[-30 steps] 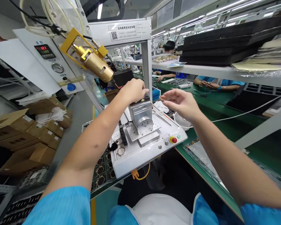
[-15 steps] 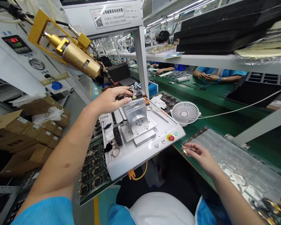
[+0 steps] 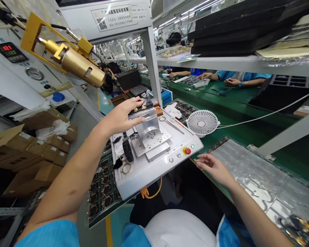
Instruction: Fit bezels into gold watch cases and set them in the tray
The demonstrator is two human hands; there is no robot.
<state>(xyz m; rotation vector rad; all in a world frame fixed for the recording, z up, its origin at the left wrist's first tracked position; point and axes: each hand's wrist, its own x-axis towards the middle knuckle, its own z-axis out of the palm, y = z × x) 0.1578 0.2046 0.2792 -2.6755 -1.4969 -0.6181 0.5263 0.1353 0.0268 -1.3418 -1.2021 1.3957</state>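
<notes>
Two hands parted — left at one fixture, right near one fan.

The left hand stretches forward, thumb and fingers parted; the right hand curls loosely.

I'm in a factory, pretty obviously: machine with a gauge, tray of parts, coworker across the green surface.
</notes>
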